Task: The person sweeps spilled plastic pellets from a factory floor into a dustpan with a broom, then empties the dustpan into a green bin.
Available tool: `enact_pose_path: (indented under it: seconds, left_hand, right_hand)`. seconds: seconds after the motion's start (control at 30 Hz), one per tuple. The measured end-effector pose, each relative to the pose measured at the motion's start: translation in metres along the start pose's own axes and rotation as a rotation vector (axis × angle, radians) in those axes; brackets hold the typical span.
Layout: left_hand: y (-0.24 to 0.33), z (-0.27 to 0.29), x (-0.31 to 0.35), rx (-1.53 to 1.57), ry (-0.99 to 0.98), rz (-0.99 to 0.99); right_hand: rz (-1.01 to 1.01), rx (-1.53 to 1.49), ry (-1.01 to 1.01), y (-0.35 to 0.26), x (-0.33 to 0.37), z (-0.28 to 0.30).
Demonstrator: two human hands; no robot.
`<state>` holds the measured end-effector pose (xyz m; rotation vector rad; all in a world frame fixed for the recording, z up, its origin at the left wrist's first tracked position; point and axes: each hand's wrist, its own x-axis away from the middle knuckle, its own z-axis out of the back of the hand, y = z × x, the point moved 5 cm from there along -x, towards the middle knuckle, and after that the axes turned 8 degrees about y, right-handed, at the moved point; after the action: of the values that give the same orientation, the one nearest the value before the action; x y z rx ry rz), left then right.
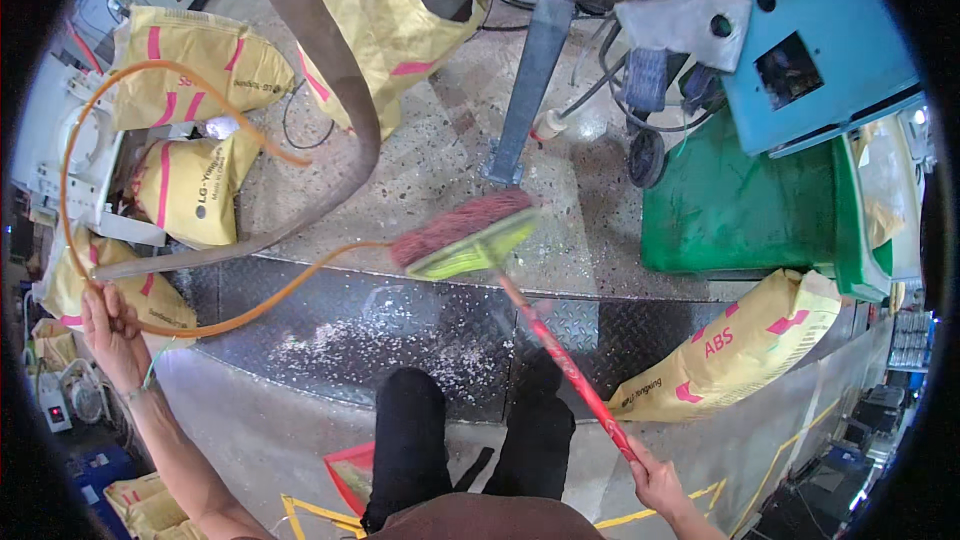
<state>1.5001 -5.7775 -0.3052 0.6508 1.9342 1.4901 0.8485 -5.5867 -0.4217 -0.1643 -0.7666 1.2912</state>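
Observation:
My right hand [655,480] is wrapped round the red handle of a broom [560,355]. Its lime-green head with dark red bristles is tilted up on the far side, over the speckled floor. On the left, my left hand [110,335] has its fingers closed round an orange hose [230,318]. That hose loops up and round, and part of it passes out of sight near the broom head. A thick grey hose [350,90] runs down from the top, its end close above my left hand. White granules [350,340] lie scattered over the dark metal floor plate [480,305].
Yellow sacks [200,65] stand at the left, and another sack [730,350] leans at the right. Beyond it is a green bin [745,210] under a blue machine panel [830,30]. A grey metal leg [530,80] rises ahead. A red-edged dustpan-like piece [350,470] lies by my legs.

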Motion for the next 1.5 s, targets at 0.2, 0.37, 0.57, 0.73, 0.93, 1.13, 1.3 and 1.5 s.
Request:
enact_pose_path:
  seconds: [0.2, 0.37, 0.57, 0.73, 0.93, 1.13, 1.3, 1.5]
  left_hand:
    - [0.142, 0.009, 0.007, -0.100, 0.038, -0.280]
    - [0.191, 0.022, 0.017, -0.400, 0.249, -0.390]
    - [0.191, 0.031, 0.007, -0.592, 0.023, -0.328]
    - [0.178, 0.014, -0.001, -0.657, -0.207, -0.189]
    - [0.190, -0.067, 0.044, -0.663, -0.720, -0.013]
    - [0.243, -0.208, 0.111, -0.606, -1.136, -0.261]
    - [0.280, -0.319, 0.160, -0.530, -1.240, -0.297]
    - [0.309, -0.453, 0.213, -0.500, -1.243, -0.363]
  right_hand:
    - [0.085, 0.114, -0.058, -0.072, -0.100, -0.024]
    - [0.046, 0.055, -0.024, -0.126, -0.248, -0.079]
    - [-0.042, -0.077, 0.007, -0.123, -0.195, -0.148]
    - [-0.404, -0.026, -0.172, -0.090, -0.025, -0.123]
    - [-0.344, -0.121, -0.071, -0.092, 0.039, -0.062]
    - [-0.092, -0.344, -0.115, -0.131, 0.027, -0.038]
    - [-0.315, -0.502, -0.413, -0.113, 0.051, -0.025]
    - [-0.252, -0.234, -0.322, -0.028, 0.052, 0.052]
